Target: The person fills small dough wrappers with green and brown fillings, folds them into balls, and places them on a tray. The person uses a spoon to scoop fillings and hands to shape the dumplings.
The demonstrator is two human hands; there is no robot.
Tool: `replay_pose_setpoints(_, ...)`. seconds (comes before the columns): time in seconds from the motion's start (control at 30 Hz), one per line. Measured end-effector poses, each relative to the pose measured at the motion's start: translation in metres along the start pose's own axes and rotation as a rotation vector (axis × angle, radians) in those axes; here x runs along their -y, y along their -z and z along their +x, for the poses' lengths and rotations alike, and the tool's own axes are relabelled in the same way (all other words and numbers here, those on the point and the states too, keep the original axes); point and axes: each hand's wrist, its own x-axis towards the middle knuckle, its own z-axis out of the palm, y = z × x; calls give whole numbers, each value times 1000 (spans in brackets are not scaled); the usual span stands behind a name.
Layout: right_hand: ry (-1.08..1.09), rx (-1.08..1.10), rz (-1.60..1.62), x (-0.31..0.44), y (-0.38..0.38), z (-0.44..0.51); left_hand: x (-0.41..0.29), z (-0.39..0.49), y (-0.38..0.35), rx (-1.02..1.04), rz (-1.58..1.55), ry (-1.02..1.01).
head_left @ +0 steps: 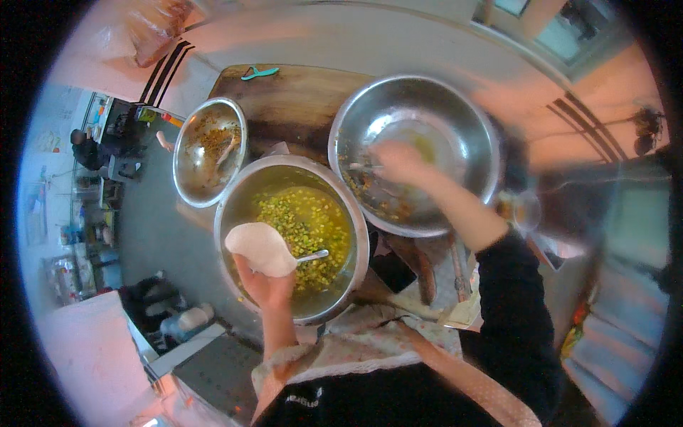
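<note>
On the palm of my left hand (pixel 267 285) rests a pale, thin round (pixel 261 248) that looks like a dough wrapper. It hangs over a steel bowl (pixel 224 224) of chopped green vegetables (pixel 307 227) in yellowish liquid. A metal spoon handle (pixel 315 256) shows beside the round; its other end is hidden. My right hand (pixel 397 163), blurred, reaches into a large steel basin (pixel 469 115). From its fingers sticks a thin, light utensil (pixel 363 167), pointing at brown food remnants (pixel 373 200) on the basin's left wall.
A smaller steel bowl (pixel 184 144) with brown remnants and a utensil stands tilted at the left. Behind the bowls lies a wooden board (pixel 299 93) with a turquoise peeler (pixel 260 73) near its far edge. A person (pixel 88 149) is in the room at far left.
</note>
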Motion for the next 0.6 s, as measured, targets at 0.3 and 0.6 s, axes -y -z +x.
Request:
replay_pose_setpoints(0.3, 77, -102, -29, -9, 6, 6, -36, -26, 22, -95, 26, 25)
replay_pose_setpoints(0.6, -273, -382, 715, -54, -25, -17, -34, -28, 33, 208, -249, 27)
